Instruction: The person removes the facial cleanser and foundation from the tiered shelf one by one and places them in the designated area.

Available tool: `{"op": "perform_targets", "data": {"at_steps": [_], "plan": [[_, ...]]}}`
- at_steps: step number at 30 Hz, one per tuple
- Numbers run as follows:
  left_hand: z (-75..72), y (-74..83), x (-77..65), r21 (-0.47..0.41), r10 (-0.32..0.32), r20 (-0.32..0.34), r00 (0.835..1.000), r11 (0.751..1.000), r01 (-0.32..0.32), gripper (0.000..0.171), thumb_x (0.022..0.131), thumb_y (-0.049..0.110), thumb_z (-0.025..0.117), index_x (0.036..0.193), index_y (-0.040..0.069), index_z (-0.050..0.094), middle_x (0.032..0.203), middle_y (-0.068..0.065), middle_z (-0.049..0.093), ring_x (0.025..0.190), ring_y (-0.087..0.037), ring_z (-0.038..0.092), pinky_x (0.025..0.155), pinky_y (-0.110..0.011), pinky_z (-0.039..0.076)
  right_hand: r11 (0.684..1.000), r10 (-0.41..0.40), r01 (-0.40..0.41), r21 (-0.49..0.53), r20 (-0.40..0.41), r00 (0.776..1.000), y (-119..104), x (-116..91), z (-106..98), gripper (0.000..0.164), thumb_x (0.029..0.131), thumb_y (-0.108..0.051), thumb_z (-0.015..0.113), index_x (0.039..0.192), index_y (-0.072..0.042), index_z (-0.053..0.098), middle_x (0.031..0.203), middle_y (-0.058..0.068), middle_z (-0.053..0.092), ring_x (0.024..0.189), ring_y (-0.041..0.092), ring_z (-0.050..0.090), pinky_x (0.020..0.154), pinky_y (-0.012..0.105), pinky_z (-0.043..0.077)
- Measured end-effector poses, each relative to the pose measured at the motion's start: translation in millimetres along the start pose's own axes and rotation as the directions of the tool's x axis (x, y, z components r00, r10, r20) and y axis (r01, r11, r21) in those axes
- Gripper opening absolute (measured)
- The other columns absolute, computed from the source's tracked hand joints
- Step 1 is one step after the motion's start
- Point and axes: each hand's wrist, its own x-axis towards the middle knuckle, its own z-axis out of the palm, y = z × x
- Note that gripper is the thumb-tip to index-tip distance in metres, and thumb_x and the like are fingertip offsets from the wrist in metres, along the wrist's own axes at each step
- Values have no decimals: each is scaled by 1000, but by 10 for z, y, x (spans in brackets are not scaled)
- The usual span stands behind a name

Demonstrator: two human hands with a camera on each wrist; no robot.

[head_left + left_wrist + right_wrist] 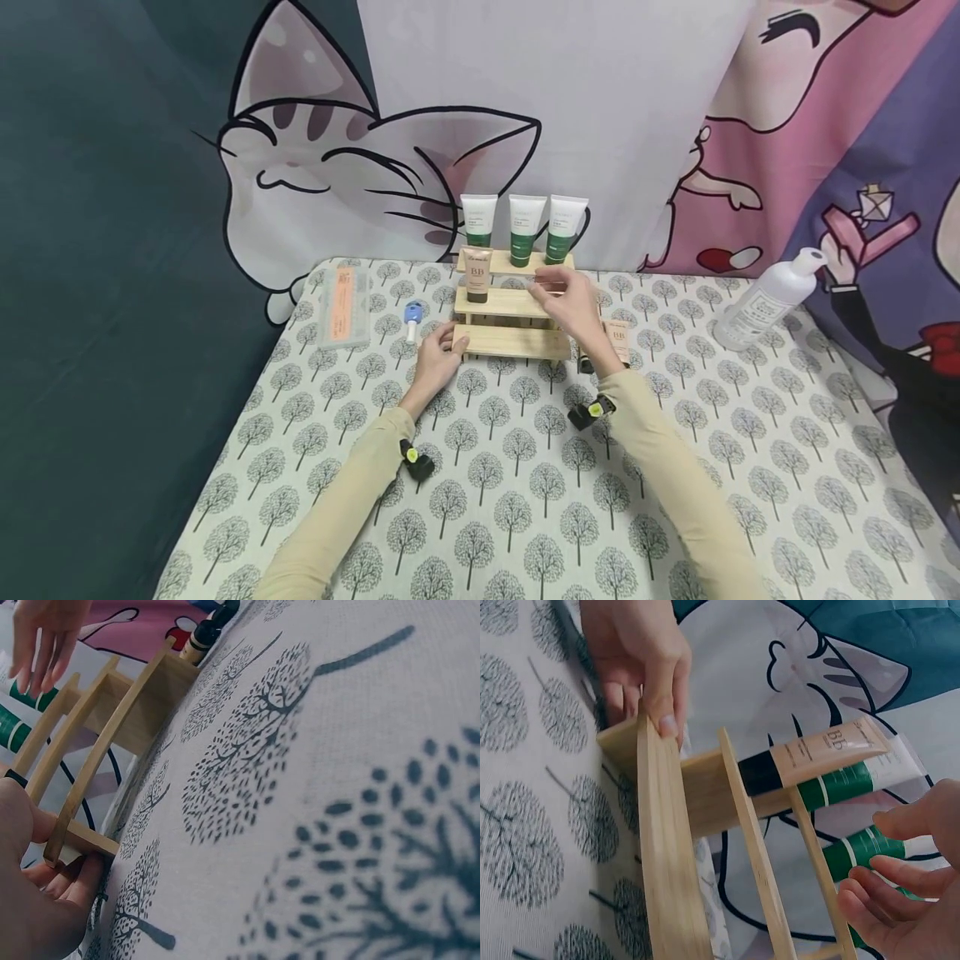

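Note:
A three-step wooden display rack (510,342) stands on the tabletop. My left hand (437,364) grips the left end of its lowest step, thumb on top and fingers beneath, as the right wrist view shows. One beige BB cream tube (477,271) stands cap down on the middle step's left end. Along the top step are three white-and-green squeeze tubes (527,227), also on their caps. My right hand (576,307) hovers by the right part of the middle step, fingers loosely bent and holding nothing. In the right wrist view its fingertips (885,821) are near the green tubes.
Right of the rack, another BB cream tube (618,335) and a dark cap (586,363) are partly hidden by my right arm. A white pump bottle (765,304) stands farther right. To the left lie a clear plastic case (360,308) and a small blue-and-white item (412,317).

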Motion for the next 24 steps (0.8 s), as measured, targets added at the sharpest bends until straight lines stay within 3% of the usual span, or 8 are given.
{"op": "perform_targets", "data": {"at_steps": [12, 24], "plan": [[6, -10, 11, -2, -3, -4, 1000, 1000, 3, 54, 96, 19, 67, 145, 3, 51, 134, -20, 64, 123, -34, 62, 109, -44, 52, 994, -45, 40, 99, 48, 998, -96, 129, 301, 44, 92, -17, 75, 130, 0, 63, 127, 20, 68, 115, 35, 67, 99, 43, 58], [-2, 11, -6, -23, -5, -2, 1000, 1000, 5, 53, 96, 18, 67, 144, 2, 52, 131, -21, 65, 121, -34, 63, 108, -42, 53, 983, -88, 75, 167, 76, 993, -164, 222, 554, 43, 90, -7, 75, 130, 3, 62, 127, 24, 68, 116, 36, 68, 102, 40, 57]]}}
